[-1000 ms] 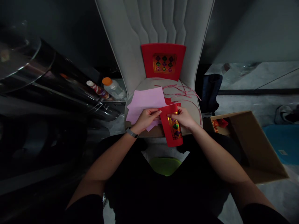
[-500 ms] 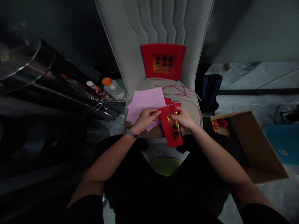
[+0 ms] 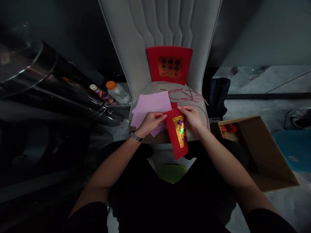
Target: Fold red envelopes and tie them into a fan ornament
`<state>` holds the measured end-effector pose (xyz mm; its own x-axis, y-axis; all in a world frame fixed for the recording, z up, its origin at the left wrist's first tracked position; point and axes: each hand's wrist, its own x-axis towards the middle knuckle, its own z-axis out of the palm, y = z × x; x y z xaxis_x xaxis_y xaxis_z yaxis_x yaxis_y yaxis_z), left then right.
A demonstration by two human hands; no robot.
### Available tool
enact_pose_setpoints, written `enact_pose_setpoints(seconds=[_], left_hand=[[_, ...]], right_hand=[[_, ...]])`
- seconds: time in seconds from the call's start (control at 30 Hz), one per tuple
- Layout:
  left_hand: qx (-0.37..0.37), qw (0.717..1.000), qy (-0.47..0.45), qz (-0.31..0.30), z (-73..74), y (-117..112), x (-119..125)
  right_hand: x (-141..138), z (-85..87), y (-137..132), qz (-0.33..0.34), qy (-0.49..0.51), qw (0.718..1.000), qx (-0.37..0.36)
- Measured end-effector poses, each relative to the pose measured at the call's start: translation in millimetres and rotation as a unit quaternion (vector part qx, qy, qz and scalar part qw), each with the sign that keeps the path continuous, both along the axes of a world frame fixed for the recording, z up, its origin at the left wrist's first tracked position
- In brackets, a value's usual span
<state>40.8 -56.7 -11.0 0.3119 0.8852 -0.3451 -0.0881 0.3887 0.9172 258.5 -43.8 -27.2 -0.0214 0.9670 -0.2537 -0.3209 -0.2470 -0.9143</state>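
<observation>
I hold a red envelope [image 3: 175,139] with a gold foil panel over the front edge of a pale chair seat [image 3: 155,86]. My left hand [image 3: 150,122] pinches its upper left corner. My right hand [image 3: 192,117] grips its upper right edge, fingers curled round it. Pink paper sheets [image 3: 149,106] lie on the seat under my left hand. More red envelopes [image 3: 174,105] peek out behind the held one. A larger red card [image 3: 169,64] with a gold panel leans upright against the chair back. Red-and-white strings [image 3: 188,95] lie loose on the seat.
An open cardboard box [image 3: 262,152] with red items inside stands on the floor at right. A bottle with an orange cap [image 3: 117,91] and another small bottle [image 3: 100,93] lie left of the chair. A green lid [image 3: 171,172] sits below the seat. Blue mat [image 3: 291,145] far right.
My right hand slid from the envelope's face to its upper right edge, uncovering the gold panel. The envelope tilted slightly. My left hand has held its place.
</observation>
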Motion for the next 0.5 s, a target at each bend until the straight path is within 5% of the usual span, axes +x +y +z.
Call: enact_pose_setpoints(seconds=[0.13,0.5], left_hand=[[-0.001,1.0,0.001,0.001,-0.2,2,0],[0.013,0.999,0.009,0.038,3.2,12,-10]], right_hand=[[-1,-3.5,6,-0.019,-0.021,0.999,0.023],[10,-6.4,3,0.065,-0.043,0.996,-0.048]])
